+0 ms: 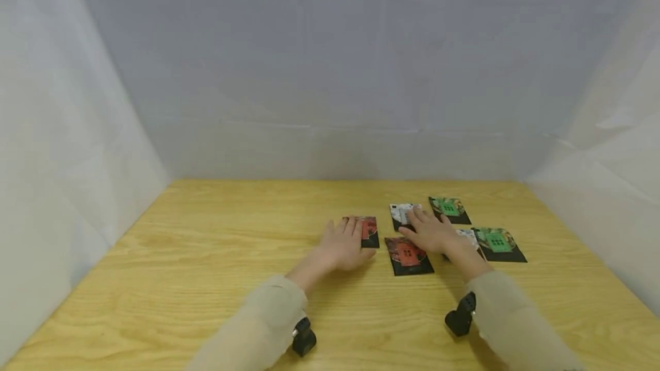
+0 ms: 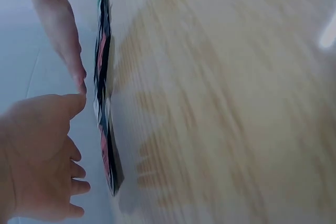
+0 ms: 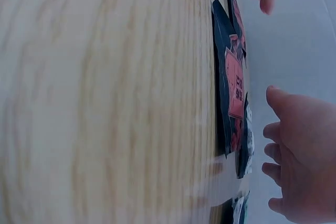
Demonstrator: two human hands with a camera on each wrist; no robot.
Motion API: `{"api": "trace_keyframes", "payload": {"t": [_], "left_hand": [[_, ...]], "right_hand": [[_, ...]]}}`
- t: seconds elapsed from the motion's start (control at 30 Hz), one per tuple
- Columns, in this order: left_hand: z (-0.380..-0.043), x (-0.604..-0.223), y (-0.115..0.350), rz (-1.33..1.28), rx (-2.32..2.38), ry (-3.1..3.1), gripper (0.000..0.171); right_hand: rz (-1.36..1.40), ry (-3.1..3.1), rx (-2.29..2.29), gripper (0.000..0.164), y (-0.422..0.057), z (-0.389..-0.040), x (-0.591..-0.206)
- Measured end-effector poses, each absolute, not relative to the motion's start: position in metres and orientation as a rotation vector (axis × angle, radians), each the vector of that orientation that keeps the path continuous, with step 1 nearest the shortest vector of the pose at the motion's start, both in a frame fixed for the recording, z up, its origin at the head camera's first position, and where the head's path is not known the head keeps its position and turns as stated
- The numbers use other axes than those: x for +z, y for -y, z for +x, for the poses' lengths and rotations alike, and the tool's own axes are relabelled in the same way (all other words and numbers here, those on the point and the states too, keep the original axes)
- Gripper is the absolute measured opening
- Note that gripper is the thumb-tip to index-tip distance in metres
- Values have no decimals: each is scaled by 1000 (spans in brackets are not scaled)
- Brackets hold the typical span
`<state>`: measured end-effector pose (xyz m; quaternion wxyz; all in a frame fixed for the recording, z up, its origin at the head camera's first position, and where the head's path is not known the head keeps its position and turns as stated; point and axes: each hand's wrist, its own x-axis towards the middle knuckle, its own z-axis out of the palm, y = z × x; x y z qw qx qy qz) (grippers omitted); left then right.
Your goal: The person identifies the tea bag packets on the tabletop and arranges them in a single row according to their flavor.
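My left hand (image 1: 344, 247) hovers palm down over the left end of a red and black packet (image 1: 371, 232), its fingers extended and holding nothing. Over the white and black packet (image 1: 399, 214) reaches my right hand (image 1: 432, 233), fingers loosely extended, also with nothing in it. A second red and black packet (image 1: 409, 256) lies between the hands, nearer the front. Beneath the right wrist, another white packet (image 1: 470, 237) is partly covered. Two green and black packets, one at the back (image 1: 450, 209) and one on the right (image 1: 498, 243), lie flat. Both wrist views show a gap between hands and packets.
The packets lie on a wood-grain table (image 1: 206, 256). A pale sheet (image 1: 330, 73) hangs behind it, with white sheeting along the left (image 1: 57, 130) and right (image 1: 613, 147) sides. A small black device (image 1: 304, 336) sits at the left cuff, another (image 1: 460, 315) at the right cuff.
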<state>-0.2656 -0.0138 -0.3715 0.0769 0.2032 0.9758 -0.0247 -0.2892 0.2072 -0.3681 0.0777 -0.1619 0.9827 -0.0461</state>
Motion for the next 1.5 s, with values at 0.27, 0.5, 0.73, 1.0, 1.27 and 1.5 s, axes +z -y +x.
{"api": "trace_keyframes", "payload": {"t": [0.27,0.5,0.73,1.0,1.27,1.5], "left_hand": [[-260,-370,-3,567,-19,-2797,72],[-259,-371,-7,543,24,-2795,71],[-257,-369,-6,493,39,-2792,73],[-259,-370,8,431,56,-2803,75],[-265,-370,28,404,84,-2817,76],[-266,-369,44,380,142,-2808,77]], "right_hand": [[-457,-2946,-112,64,-199,-293,-370],[-452,-2919,-81,64,-197,-294,-373],[-456,-2904,-88,65,-196,-294,-373],[-465,-2887,-116,65,-194,-294,-372],[-481,-2893,-95,64,-198,-297,-371],[-485,-2885,-110,64,-203,-297,-371]]}}
